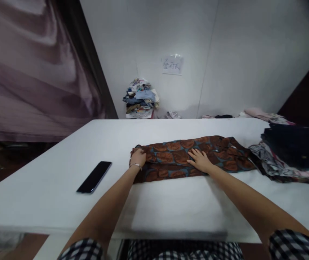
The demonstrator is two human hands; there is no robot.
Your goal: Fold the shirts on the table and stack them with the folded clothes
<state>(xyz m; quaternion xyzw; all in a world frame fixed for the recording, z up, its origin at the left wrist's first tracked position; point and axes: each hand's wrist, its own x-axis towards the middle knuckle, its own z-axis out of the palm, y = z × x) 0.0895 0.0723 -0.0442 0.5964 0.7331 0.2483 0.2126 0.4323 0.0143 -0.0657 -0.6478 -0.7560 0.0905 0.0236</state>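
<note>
A brown shirt with rust-coloured round patterns (181,155) lies folded into a long strip across the white table (62,159). My left hand (138,157), with a thin bracelet on the wrist, is closed on the shirt's left end. My right hand (201,160) lies flat on the middle of the shirt with fingers stretched out.
A black phone (94,176) lies on the table to the left of the shirt. A heap of dark and patterned clothes (289,155) sits at the right end of the table. Another pile of clothes (140,98) stands against the far white wall.
</note>
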